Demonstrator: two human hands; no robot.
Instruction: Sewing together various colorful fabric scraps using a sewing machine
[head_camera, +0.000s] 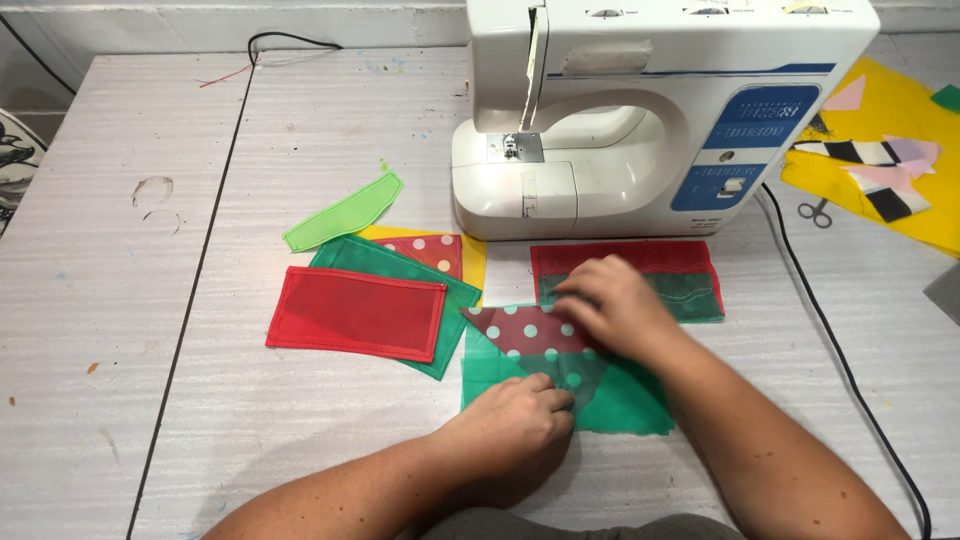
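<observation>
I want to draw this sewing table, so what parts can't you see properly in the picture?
Head view only:
- Green mesh piece: both hands cover part of it.
- Red dotted triangle: its right end is under the right hand.
- Left hand: fingertips curl under, so what they pinch is hidden.
- Sewing machine: top cut off by the picture edge.
- Scissors: too small for detail.
- Yellow fabric: runs off the right edge.

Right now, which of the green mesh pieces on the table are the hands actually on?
The green mesh piece nearest the person, with the red dotted triangle on it. The left hand and right hand press it; the other green mesh piece lies untouched under the red pouch.
</observation>
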